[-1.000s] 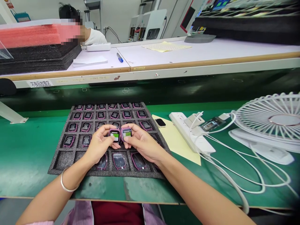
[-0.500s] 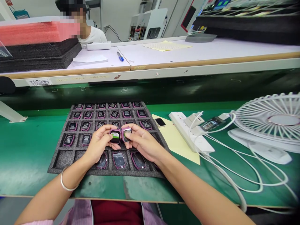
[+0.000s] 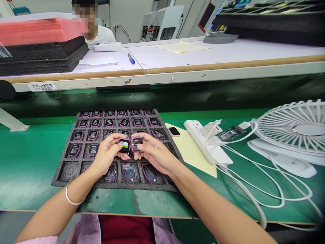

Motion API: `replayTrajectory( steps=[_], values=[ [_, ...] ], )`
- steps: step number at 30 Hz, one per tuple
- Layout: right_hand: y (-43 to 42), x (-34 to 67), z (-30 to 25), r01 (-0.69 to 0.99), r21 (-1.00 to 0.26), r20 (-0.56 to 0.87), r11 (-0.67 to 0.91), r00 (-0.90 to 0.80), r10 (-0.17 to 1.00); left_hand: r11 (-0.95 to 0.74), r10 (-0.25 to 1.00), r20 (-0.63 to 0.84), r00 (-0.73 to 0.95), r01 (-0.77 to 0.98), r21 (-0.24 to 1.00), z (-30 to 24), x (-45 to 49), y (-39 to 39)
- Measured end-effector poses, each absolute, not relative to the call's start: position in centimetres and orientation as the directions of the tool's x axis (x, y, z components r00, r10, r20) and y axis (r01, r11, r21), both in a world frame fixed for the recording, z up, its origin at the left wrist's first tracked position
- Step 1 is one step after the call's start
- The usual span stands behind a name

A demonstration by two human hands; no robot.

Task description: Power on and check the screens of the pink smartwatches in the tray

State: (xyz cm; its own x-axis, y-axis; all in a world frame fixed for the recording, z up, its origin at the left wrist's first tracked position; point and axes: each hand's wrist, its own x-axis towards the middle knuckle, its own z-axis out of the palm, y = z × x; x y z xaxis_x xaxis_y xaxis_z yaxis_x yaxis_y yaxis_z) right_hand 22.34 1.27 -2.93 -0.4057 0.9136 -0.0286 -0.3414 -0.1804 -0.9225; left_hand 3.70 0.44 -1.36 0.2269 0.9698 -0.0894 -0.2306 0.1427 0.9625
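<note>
My left hand (image 3: 106,155) pinches a purple-cased smartwatch body (image 3: 124,145) with a lit screen. My right hand (image 3: 153,153) pinches a second purple smartwatch body (image 3: 137,144) right beside it, its screen lit too. Both hands hover over a dark grey foam tray (image 3: 66,171) on the green mat. The tray's far rows hold several purple watch bodies (image 3: 109,122) with dark screens. Three film-covered watch bodies (image 3: 129,172) lie in the near row, below my hands.
A yellow sheet (image 3: 189,150) with a small black part (image 3: 174,131) lies right of the tray. Beyond it are a white power strip (image 3: 200,144), white cables (image 3: 256,195) and a white fan (image 3: 294,130). Another person (image 3: 99,34) sits behind the raised shelf (image 3: 177,73).
The screens on both held watches changed: green bands showed earlier, and now the right one shows a darker screen with a red band. My hands stayed over the tray.
</note>
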Motion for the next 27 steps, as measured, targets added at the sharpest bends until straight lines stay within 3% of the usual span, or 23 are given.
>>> replayTrajectory(
  steps=[18,23,25,27],
  values=[
    [1.5,22.3,-3.4,-0.326,-0.931,-0.025,-0.164,-0.393,0.919,0.125,0.972,-0.088,0.219,-0.159,0.979,-1.9,3.7,0.6],
    [1.8,22.2,-3.6,-0.378,-0.911,-0.034,-0.162,-0.324,0.946,0.068,0.987,-0.033,0.16,-0.217,0.974,-0.9,3.9,0.7],
    [1.9,22.2,-3.7,-0.393,-0.906,-0.037,-0.161,-0.305,0.952,0.04,0.976,0.023,0.217,-0.282,0.959,0.8,4.0,-0.7],
    [2.2,22.3,-4.0,-0.372,-0.921,-0.01,-0.119,-0.283,0.959,0.071,0.91,0.089,0.404,-0.364,0.929,2.9,3.9,-3.3]
  ],
)
